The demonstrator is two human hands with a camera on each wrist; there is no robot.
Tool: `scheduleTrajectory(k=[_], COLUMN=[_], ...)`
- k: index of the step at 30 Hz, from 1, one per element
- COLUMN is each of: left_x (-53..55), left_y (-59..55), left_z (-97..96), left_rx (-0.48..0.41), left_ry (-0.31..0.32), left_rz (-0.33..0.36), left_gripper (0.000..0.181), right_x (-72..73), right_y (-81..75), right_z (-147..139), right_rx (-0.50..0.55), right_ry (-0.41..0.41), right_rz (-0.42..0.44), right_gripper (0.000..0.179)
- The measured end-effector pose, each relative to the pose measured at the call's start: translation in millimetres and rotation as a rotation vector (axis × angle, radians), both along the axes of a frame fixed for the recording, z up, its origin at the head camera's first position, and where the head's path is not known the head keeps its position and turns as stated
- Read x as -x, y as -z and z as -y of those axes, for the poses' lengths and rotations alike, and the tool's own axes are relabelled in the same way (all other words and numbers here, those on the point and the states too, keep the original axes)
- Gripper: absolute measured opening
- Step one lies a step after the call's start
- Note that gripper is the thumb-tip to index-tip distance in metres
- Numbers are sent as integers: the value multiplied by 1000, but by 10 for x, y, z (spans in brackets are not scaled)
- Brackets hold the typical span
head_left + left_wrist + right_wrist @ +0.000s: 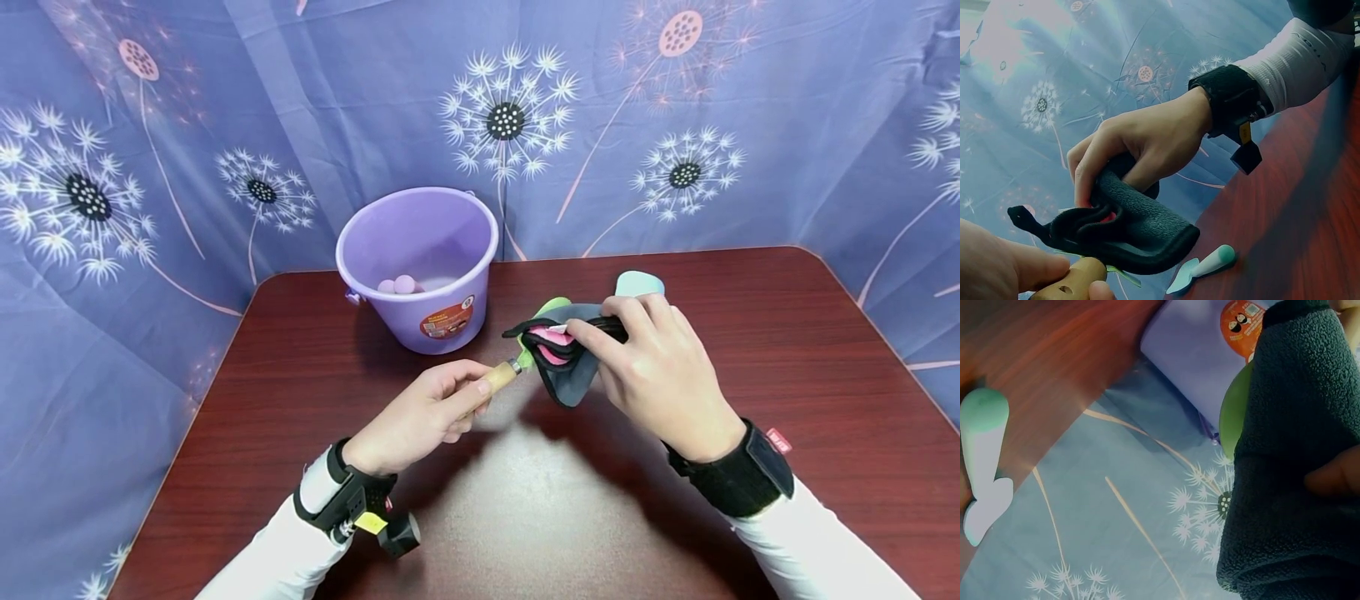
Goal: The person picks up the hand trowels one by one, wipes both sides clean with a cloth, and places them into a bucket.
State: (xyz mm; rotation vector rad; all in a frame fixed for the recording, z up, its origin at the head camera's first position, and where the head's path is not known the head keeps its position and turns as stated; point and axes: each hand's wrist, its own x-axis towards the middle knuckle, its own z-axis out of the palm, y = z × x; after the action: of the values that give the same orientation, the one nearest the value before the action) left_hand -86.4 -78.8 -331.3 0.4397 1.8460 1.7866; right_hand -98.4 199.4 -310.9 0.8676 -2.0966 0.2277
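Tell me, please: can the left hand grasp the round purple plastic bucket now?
Probably not yet: the left hand grips a light wooden handle, though the purple bucket stands nearby, apparently unobstructed.

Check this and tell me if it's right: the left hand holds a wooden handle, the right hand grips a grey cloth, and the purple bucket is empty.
Not quite: the purple bucket is not empty. The head view shows rounded pale purple things lying inside it. The rest stands: the left hand holds a wooden handle and the right hand grips a grey cloth.
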Motion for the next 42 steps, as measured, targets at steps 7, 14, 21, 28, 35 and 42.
scheduleTrajectory(k=[7, 14, 21, 28, 35, 42], left_x=[-16, -26, -30, -28, -27, -19], left_y=[0, 4, -1, -20, -38, -51], left_z=[5, 12, 17, 17, 12, 10], left_rx=[19, 25, 16, 24, -2, -19], left_ry=[7, 10, 19, 20, 13, 11], left_rz=[-20, -35, -49, -64, -62, -57], left_gripper=[24, 25, 25, 25, 27, 26], right_x=[38, 91, 143, 177, 191, 171], right_y=[6, 71, 137, 170, 191, 211], right_z=[-59, -172, -268, -308, -322, -307], right_rx=[24, 44, 74, 102, 126, 121], right_ry=[35, 96, 152, 183, 203, 204], right_rz=[11, 69, 111, 113, 118, 181], right_gripper=[36, 38, 39, 38, 42, 44])
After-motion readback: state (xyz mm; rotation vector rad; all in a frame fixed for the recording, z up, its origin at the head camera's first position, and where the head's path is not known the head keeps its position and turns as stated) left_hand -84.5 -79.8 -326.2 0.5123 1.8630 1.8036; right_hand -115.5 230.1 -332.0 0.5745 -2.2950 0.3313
